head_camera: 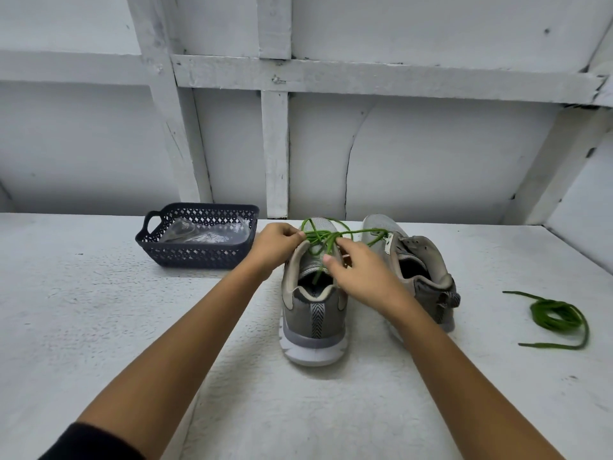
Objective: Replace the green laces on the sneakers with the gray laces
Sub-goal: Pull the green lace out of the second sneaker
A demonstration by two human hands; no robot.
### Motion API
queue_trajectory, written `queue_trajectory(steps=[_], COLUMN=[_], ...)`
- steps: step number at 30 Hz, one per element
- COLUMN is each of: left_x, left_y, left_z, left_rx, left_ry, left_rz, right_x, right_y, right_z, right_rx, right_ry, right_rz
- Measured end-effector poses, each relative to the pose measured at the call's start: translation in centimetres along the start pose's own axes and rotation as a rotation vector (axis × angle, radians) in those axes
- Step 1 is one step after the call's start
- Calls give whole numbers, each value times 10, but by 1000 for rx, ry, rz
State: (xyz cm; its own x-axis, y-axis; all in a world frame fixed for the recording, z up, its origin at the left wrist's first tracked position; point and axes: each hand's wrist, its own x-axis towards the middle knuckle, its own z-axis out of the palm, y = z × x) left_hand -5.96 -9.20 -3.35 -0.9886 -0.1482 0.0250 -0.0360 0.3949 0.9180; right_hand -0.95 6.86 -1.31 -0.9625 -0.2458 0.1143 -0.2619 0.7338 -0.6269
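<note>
Green lace (326, 239) loops loose above the left sneaker (313, 322), which stands near the middle of the bench (99, 327) with its heel toward the near edge. One strand trails across to the toe of the right sneaker (421, 260), and another drops down into the left sneaker's opening.

The left hand (277, 242) is at the far left side of this sneaker, its fingertips curled and pinching the lace where the strands gather. The right hand (361, 275) reaches over the sneaker's right side, with thumb and curled fingers closed on the strand that runs down toward the tongue.

The right sneaker stands just beside the left one, heel also toward the near edge, and shows no lace of its own.

A second green lace (555, 313) lies in a loose coil toward the right edge of the bench, well apart from the sneakers.

A dark openwork basket (199, 252) sits at the far edge, left of the hands, against the white panelled wall (431, 154). It holds a clear plastic packet (205, 232) whose contents cannot be made out.

A black sleeve (89, 439) shows on the left arm at the near edge.
</note>
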Motion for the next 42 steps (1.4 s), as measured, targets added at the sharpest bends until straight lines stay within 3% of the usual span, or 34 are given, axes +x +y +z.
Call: queue_trajectory(steps=[5, 8, 12, 16, 22, 28, 33, 37, 39, 42], left_x=[15, 15, -2, -7, 0, -12, -14, -9, -10, -15], left_y=[17, 19, 7, 4, 33, 7, 14, 35, 35, 20], left_z=[-13, -22, -15, -11, -45, -15, -17, -46, -44, -24], left_rx=[-337, -231, -43, -95, -699, -211, -307, -823, -765, -399], left_ry=[141, 132, -58, 6, 213, -52, 96, 247, 247, 100], left_rz=[-115, -91, -129, -78, -90, -124, 19, 55, 20, -150], right_x=[6, 4, 2, 3, 1, 0, 1, 2, 2, 2], right_y=[7, 8, 11, 11, 8, 9, 10, 11, 11, 12], right_z=[17, 20, 21, 22, 20, 20, 21, 21, 21, 22], right_rx=[115, 121, 105, 65, 104, 115, 102, 111, 111, 111], right_ry=[82, 94, 138, 182, 196, 203, 209, 205, 201, 198], right_rz=[47, 43, 32, 30, 62, 69, 50, 26, 23, 18])
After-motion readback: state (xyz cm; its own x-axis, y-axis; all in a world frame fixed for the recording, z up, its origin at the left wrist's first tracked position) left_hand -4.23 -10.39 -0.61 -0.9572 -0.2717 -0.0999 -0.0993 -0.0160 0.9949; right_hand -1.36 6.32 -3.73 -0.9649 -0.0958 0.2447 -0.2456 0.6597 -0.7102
